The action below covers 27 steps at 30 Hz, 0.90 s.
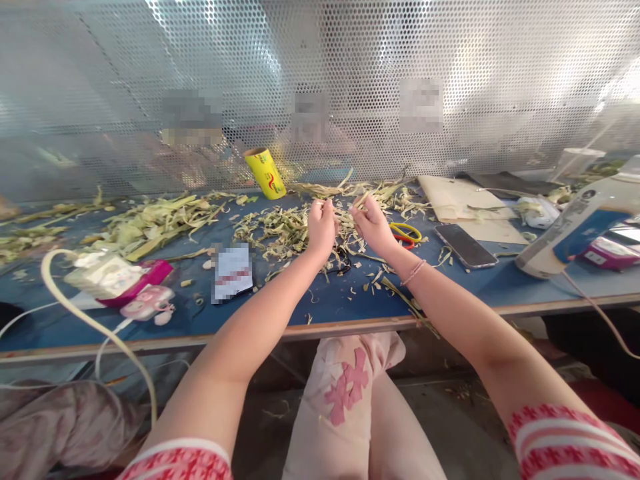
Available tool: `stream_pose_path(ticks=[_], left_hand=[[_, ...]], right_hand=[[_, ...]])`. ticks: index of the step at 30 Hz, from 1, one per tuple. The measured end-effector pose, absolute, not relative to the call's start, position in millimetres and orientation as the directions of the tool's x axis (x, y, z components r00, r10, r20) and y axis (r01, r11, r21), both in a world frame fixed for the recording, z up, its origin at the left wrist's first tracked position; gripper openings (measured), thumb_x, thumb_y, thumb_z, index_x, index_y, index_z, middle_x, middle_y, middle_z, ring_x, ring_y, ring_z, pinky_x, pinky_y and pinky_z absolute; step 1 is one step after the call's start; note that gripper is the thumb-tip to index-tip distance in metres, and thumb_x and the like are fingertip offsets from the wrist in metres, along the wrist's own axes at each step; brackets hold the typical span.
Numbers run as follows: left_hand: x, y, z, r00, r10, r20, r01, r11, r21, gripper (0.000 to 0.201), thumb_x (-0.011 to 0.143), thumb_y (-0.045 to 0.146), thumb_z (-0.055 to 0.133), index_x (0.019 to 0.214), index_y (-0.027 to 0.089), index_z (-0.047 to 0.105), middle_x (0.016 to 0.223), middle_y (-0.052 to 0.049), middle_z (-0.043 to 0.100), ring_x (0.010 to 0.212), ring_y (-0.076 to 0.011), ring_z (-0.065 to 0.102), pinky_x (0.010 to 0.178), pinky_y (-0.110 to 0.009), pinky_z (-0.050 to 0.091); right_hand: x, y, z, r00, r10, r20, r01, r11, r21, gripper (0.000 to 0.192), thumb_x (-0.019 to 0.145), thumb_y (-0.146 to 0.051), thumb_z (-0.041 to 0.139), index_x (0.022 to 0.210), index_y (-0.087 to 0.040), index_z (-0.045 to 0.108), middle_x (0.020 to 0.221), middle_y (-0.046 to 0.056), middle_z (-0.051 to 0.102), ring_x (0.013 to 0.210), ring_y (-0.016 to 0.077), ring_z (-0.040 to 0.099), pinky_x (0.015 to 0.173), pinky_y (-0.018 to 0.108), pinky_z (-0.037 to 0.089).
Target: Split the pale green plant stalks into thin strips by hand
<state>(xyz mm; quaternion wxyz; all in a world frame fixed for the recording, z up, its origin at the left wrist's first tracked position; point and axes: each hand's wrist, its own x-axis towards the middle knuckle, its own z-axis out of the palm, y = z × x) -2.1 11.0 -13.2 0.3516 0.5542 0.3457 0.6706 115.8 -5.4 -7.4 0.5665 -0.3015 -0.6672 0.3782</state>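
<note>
together, the left hand (pixel 321 225) and right hand (pixel 371 223) are pinched shut on a pale leaf strip (pixel 361 200), held above the blue table (pixel 330 300). loose strips (pixel 280 230) lie beneath, yellow scissors (pixel 406 233) just right.

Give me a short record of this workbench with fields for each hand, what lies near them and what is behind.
left hand: closed, fingers pinching a pale leaf strip
right hand: pinching the same strip at its other end
under the hands: pile of leaf strips on the blue table
right of hands: yellow scissors, then a dark phone
left of hands: yellow roll, pink box
behind: perforated metal screen
</note>
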Motion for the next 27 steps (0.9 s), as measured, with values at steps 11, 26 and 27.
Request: stream_pose_path(ticks=[11, 26, 27], left_hand=[[0, 0, -8, -0.078, 0.900, 0.429, -0.194, -0.436, 0.879, 0.046, 0.081, 0.064, 0.052, 0.072, 0.022, 0.035, 0.051, 0.009, 0.029, 0.039, -0.0046, 0.029, 0.040, -0.021, 0.024], [-1, -2, -11, 0.050, 0.812, 0.581, 0.184, -0.579, 0.794, 0.027, 0.090, 0.035, 0.051, 0.068, 0.020, 0.044, 0.058, 0.004, 0.041, 0.054, -0.0097, 0.042, 0.054, -0.024, 0.033], [-1, -3, -12, 0.039, 0.811, 0.584, 0.188, -0.580, 0.793, 0.028, 0.090, 0.035, 0.050, 0.068, 0.020, 0.043, 0.057, 0.004, 0.040, 0.053, -0.0099, 0.041, 0.054, -0.024, 0.032]], right_hand=[[120, -6, -13, -0.176, 0.790, 0.587, 0.135, 0.610, -0.781, 0.014, 0.090, -0.036, 0.047, 0.087, -0.024, 0.042, 0.053, -0.008, 0.031, 0.044, 0.0087, 0.030, 0.044, 0.024, 0.026], [126, -8, -10, -0.203, 0.745, 0.635, 0.610, 0.603, -0.514, 0.013, 0.095, -0.030, 0.034, 0.087, -0.022, 0.041, 0.066, -0.001, 0.053, 0.062, 0.0157, 0.051, 0.072, 0.032, 0.039], [126, -9, -9, -0.202, 0.734, 0.649, 0.619, 0.609, -0.497, 0.013, 0.094, -0.029, 0.035, 0.085, -0.022, 0.041, 0.065, -0.001, 0.052, 0.063, 0.0152, 0.051, 0.074, 0.032, 0.038]])
